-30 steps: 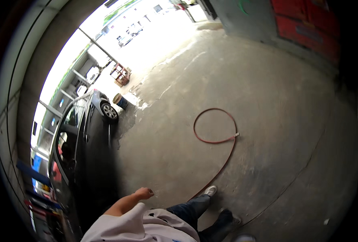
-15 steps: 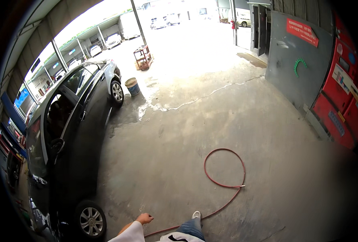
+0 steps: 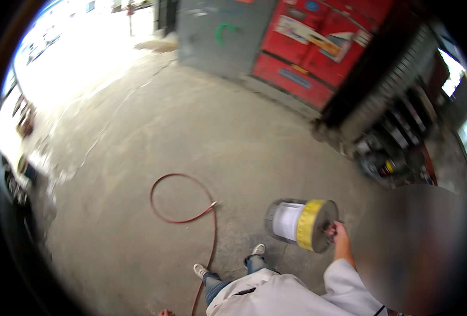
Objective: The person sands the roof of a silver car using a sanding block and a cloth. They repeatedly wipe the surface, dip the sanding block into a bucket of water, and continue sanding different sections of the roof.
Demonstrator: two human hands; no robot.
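Observation:
My right hand (image 3: 337, 231) is closed at the round end of a grey cylindrical pail (image 3: 325, 226). The pail has a yellow band near that end and a white label on its side. It hangs tilted on its side above the floor, to the right of my feet; what exactly my fingers grip on it is too small to make out. Only a bit of my left hand (image 3: 166, 313) shows at the lower edge, its fingers mostly cut off. Nearest to it is a thin red hose (image 3: 214, 247), which passes my left shoe and curls into a loop on the concrete.
Red cabinets (image 3: 296, 52) stand along the far wall beside a grey metal panel (image 3: 223, 31). Shelving with dark equipment (image 3: 391, 152) is at the right. A blurred patch hides the lower right. At the left rim are a car (image 3: 13, 184) and a bucket (image 3: 25, 167).
My view has swung to the right. The pail in my right hand has come into sight, while my left hand has slipped down to the lower edge. The car has moved out to the left rim.

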